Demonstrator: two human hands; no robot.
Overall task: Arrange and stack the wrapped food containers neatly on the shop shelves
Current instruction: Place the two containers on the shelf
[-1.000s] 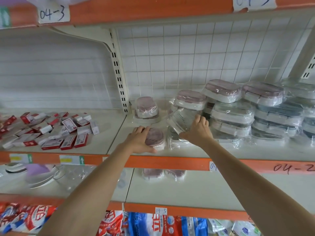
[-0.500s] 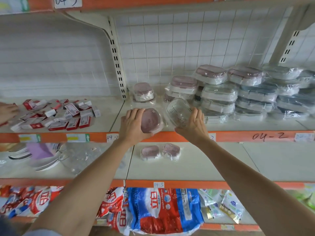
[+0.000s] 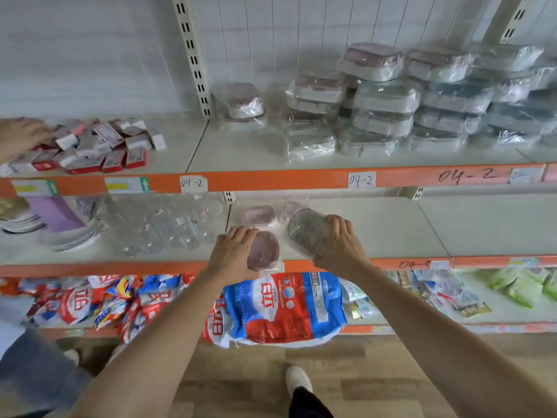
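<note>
- Two hands reach over the front edge of the middle shelf [image 3: 391,227], each gripping one wrapped container.
- The left hand [image 3: 232,254] curls round a pink-lidded container [image 3: 263,251], held tilted just above the shelf's orange lip.
- The right hand [image 3: 339,242] clasps a clear container [image 3: 306,232], tipped on its side, with its wrap trailing.
- Behind them, two more pink-lidded containers [image 3: 259,215] lie side by side on the same shelf; the right one is blurred, so its outline is uncertain.
- On the upper shelf [image 3: 241,152], stacked wrapped containers [image 3: 385,101] fill the right part, with a small separate stack [image 3: 244,104] beside the upright.
- To the far left another person's hand [image 3: 21,135] touches red-and-white boxes [image 3: 99,146].
- Detergent bags [image 3: 283,309] lie on the bottom shelf.
</note>
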